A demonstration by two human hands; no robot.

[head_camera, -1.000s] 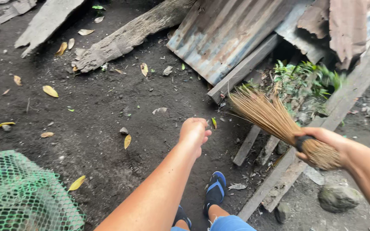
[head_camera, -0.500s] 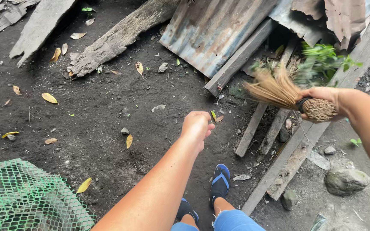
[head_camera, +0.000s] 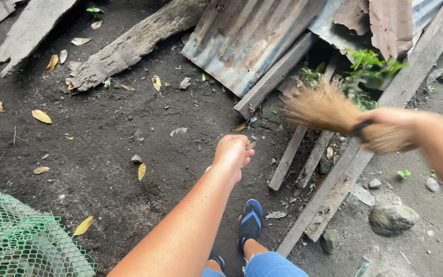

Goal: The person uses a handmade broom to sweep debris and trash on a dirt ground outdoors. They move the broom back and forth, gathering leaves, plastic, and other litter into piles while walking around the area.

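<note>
Two bare hands reach out over dark, damp ground. The right hand (head_camera: 391,123) is clenched around the bound neck of a stick broom (head_camera: 324,109), whose tan bristles fan out to the left, blurred, above a pair of weathered wooden planks (head_camera: 329,190) that slant up toward the top right corner of the view. The left hand (head_camera: 233,152) hangs over the bare soil near the middle, its fingers curled loosely inward; whether anything lies inside them I cannot tell.

Just below the left forearm a foot in a blue and black sandal (head_camera: 251,222) stands on the ground beside the lower end of the planks. A rounded grey stone (head_camera: 393,219) lies to the right of the planks, near the bottom right corner.

Beyond the broom a rusted sheet of corrugated metal (head_camera: 247,38) leans on a plank, with a small green plant (head_camera: 367,66) growing just beside it. An old log (head_camera: 129,48) lies along the top edge of the ground. Yellow fallen leaves (head_camera: 42,116) are scattered across the left side, and green plastic mesh (head_camera: 19,241) fills the bottom left corner.
</note>
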